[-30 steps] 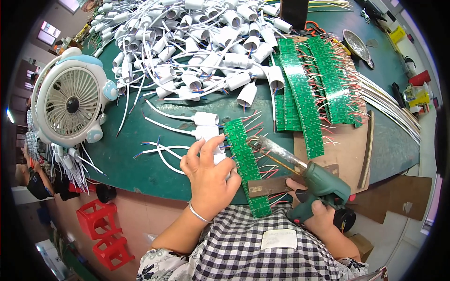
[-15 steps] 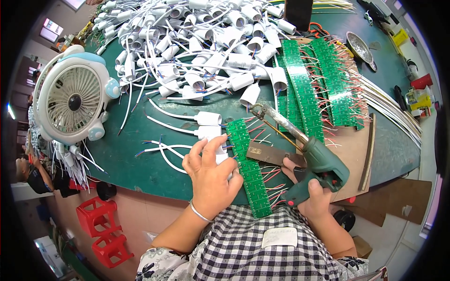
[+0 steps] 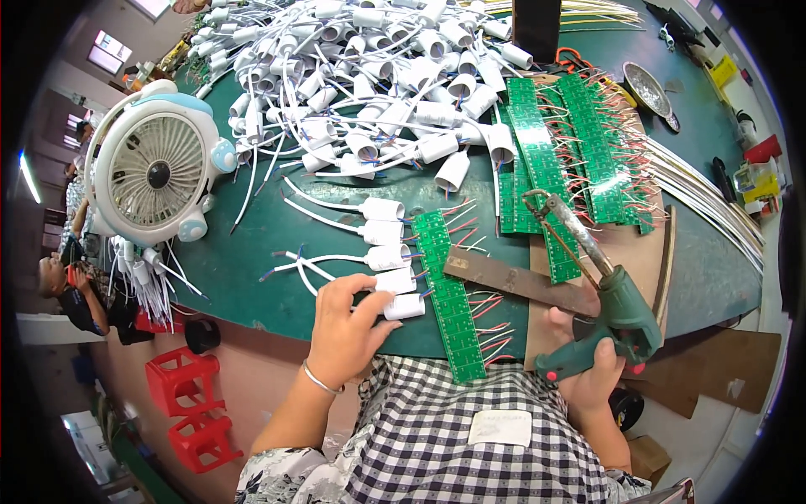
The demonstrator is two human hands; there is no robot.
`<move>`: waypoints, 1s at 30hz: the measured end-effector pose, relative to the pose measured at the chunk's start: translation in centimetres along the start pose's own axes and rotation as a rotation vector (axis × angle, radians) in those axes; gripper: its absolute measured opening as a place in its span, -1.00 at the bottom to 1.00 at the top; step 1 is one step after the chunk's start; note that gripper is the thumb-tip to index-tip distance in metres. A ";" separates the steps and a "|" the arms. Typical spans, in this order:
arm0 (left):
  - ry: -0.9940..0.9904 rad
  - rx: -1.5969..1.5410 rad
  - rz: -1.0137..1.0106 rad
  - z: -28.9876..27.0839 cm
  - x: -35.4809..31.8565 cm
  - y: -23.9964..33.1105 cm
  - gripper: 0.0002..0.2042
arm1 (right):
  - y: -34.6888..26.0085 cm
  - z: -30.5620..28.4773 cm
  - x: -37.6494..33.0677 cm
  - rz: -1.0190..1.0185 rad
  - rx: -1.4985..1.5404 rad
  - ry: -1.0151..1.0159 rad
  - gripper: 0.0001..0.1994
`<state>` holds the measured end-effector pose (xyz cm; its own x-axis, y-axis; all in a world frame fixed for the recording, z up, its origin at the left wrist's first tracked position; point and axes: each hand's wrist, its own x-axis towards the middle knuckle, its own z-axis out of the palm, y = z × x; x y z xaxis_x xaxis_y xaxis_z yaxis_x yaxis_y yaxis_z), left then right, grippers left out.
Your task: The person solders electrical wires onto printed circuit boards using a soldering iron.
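Left hand is down at the row, fingers curled by the two nearest white lamp sockets; whether it grips one, I can't tell. Right hand is wrapped around the handle of a green soldering gun, its tip pointing up and clear of the work.

Between the hands lies a green circuit-board strip, running from the green table to the checked apron. Five sockets line up along its left edge, and red and white leads fan out on its right. Across the strip sits a flat brown bar, its far end close to the right fingers.

Up top, it's a great heap of sockets! Over on the right, more wired circuit boards overlap, while a fan stands at left.
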<state>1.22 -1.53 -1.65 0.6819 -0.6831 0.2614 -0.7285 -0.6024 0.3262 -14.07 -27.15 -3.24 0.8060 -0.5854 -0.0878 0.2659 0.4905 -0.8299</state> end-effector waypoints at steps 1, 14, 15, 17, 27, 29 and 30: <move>0.000 0.008 -0.002 -0.2 0.2 -0.1 -0.56 | 0.0 -0.1 0.1 0.003 0.007 -0.004 -0.34; 0.322 0.435 0.601 -1.7 20.9 -5.1 -0.76 | -0.8 -1.3 -0.3 -0.071 -0.074 0.035 -0.32; 0.314 0.430 0.637 -1.9 23.2 -4.3 -0.71 | -1.1 -1.4 -0.4 -0.082 -0.083 0.037 -0.32; 0.160 0.477 0.699 -1.0 27.4 -3.9 -0.65 | -1.5 -1.5 -0.6 -0.092 -0.095 0.052 -0.32; 0.171 -0.102 0.584 1.0 30.4 -8.0 -0.63 | -1.2 -1.7 -1.0 -0.102 -0.083 0.100 -0.32; 0.105 -0.841 0.133 -2.3 28.7 -8.0 -0.76 | -1.2 -1.4 -1.0 -0.110 -0.082 0.096 -0.32; 0.272 -1.018 0.260 -3.9 27.1 -5.4 -0.69 | -1.2 -1.3 -1.0 -0.124 -0.083 0.097 -0.32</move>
<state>23.86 -15.19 7.20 0.5978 -0.5503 0.5829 -0.5420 0.2582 0.7997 -15.91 -28.05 -2.88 0.7135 -0.7000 -0.0312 0.3127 0.3580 -0.8798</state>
